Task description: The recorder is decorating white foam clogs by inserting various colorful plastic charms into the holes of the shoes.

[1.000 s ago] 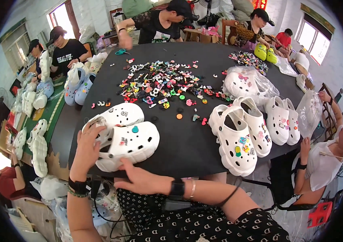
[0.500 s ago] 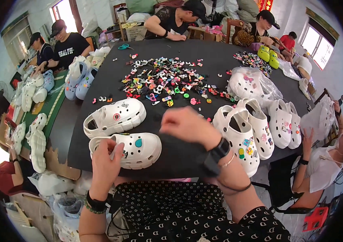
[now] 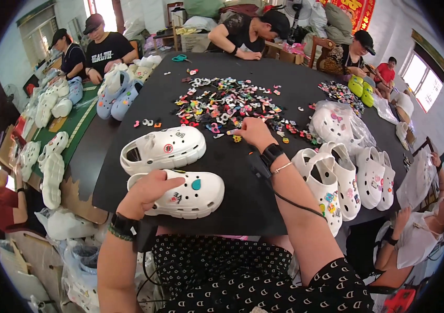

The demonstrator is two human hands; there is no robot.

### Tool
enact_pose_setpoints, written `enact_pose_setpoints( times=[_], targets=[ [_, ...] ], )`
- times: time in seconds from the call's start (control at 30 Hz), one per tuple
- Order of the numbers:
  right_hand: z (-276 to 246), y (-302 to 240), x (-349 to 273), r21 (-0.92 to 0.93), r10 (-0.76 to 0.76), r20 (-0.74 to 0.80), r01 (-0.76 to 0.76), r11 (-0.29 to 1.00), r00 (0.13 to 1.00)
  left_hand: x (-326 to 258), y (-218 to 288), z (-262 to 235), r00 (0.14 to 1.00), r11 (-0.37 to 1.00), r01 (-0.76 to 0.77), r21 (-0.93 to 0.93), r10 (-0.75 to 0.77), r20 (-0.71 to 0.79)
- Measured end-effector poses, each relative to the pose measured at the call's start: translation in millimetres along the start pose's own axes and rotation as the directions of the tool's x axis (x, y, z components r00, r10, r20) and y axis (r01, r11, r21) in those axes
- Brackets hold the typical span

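White clog (image 3: 203, 197) is lying on the worktop (image 3: 250, 211), to the near left of the charm pile (image 3: 227, 101).
Left hand (image 3: 146, 194) is laying its thumb across the clog, its fingers hidden; right hand (image 3: 257, 132), having moved forward, is now curling at the pile's near edge, bringing charms within reach; whether it is pinching one cannot be told.

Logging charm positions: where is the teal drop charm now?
In the head view, slightly left of centre, the teal drop charm sits on the nearer white clog, just right of the left hand.
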State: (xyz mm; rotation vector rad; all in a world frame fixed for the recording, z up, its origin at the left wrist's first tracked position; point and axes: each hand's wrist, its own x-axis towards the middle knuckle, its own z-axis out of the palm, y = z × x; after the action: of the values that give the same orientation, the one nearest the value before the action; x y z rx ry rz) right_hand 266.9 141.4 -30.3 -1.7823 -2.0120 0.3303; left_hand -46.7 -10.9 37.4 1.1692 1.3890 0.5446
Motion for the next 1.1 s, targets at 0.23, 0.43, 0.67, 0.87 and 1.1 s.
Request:
enact_pose_setpoints(
  times=[0.23, 0.43, 0.67, 0.87, 1.1],
  targets=[
    [25.8, 12.7, 14.7, -0.129, 0.168, -0.04, -0.172, 0.977, 0.985, 8.5, -9.0, 2.8, 1.0, 0.999, 0.014, -0.032, -0.014, -0.028],
    [6.9, 12.7, 14.1, -0.024, 0.095, 0.286, -0.092, 0.995, 0.954, 6.9, -24.9, -2.5, 1.0, 0.992, -0.026, -0.127, 0.025, -0.009],
    [0.2, 23.5, -10.9, 0.196, -0.01, -0.229, 0.056, 0.979, 0.973, -4.4, -29.0, 2.5, 0.997, 0.978, -0.072, -0.196, 0.076, 0.017],
    [-34.3, 8.6, -21.8, 0.351, -0.02, -0.386, 0.167, 0.921, 0.922, -15.8, -30.5, 6.7, 0.992, 0.97, -0.129, -0.205, 0.127, -0.023],
    [-64.9, -54.7, -69.7, 0.522, -0.156, -0.299, 0.298, 0.799, 0.942, -14.9, -36.8, 8.9, 0.984, 0.974, -0.175, -0.142, 0.169, -0.053]
  ],
)
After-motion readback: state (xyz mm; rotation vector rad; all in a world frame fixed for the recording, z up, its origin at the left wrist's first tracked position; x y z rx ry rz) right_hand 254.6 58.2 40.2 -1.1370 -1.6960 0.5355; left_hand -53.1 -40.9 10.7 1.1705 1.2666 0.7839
